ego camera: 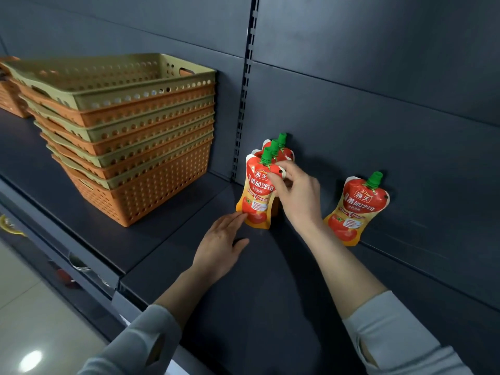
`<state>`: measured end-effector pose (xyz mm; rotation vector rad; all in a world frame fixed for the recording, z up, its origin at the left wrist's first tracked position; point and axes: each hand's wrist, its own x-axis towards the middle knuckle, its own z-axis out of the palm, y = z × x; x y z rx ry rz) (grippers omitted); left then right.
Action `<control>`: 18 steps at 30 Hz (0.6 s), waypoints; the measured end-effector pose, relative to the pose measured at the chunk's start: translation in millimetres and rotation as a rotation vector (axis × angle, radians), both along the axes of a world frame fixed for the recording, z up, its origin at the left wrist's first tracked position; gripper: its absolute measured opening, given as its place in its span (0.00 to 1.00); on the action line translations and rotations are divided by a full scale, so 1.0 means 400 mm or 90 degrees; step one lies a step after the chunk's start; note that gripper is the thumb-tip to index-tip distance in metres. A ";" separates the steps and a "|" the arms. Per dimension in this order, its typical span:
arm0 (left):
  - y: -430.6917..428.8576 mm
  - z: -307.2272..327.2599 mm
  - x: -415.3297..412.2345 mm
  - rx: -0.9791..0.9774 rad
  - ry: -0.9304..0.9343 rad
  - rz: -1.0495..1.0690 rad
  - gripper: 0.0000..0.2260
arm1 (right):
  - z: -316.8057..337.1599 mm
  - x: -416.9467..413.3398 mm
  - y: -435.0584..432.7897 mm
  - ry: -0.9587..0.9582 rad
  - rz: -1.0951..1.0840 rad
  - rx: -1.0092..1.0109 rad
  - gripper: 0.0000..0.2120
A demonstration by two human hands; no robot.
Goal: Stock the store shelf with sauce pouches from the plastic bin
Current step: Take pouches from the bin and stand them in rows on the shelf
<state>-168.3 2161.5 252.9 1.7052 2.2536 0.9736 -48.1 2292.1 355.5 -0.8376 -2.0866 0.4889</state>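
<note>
Three red and yellow sauce pouches with green caps stand in a row, one behind another, on the dark shelf (pixel 259 280) by the slotted upright. The front pouch (pixel 257 196) is pinched at its upper right corner by my right hand (pixel 296 197). My left hand (pixel 220 249) lies flat on the shelf, fingers apart, its fingertips touching that pouch's lower left edge. A separate pouch (pixel 354 209) leans against the back panel to the right, apart from both hands. The two rear pouches (pixel 281 152) are mostly hidden.
A stack of several nested orange and beige perforated plastic bins (pixel 135 136) stands on the shelf to the left. More bins (pixel 8 98) show at the far left edge. The slotted upright (pixel 243 104) splits the back panel. Tiled floor lies below left.
</note>
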 end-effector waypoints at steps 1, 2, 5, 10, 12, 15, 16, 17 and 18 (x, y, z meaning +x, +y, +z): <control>0.000 -0.002 0.000 0.000 0.005 0.002 0.27 | 0.000 0.002 -0.003 -0.028 -0.003 0.032 0.14; -0.001 -0.004 0.000 0.000 0.006 0.003 0.27 | 0.001 0.004 -0.006 -0.048 -0.004 0.052 0.15; -0.003 -0.004 0.003 -0.003 0.006 0.005 0.27 | 0.001 0.009 -0.009 -0.073 -0.006 0.075 0.16; -0.016 0.015 0.003 0.009 -0.019 0.006 0.25 | 0.004 0.024 -0.022 -0.093 -0.015 0.099 0.18; -0.043 0.036 0.001 0.047 -0.027 0.018 0.24 | 0.005 0.044 -0.041 -0.079 -0.030 0.099 0.21; -0.122 0.072 0.000 0.115 -0.026 0.052 0.19 | -0.011 0.079 -0.107 -0.040 -0.069 0.068 0.21; -0.158 0.080 0.000 0.144 -0.028 0.061 0.17 | -0.023 0.088 -0.141 -0.025 -0.076 0.047 0.19; -0.199 0.085 0.000 0.171 -0.028 0.069 0.16 | -0.038 0.094 -0.180 -0.014 -0.079 0.030 0.17; -0.247 0.087 0.000 0.193 -0.026 0.078 0.15 | -0.056 0.096 -0.226 -0.007 -0.077 0.021 0.15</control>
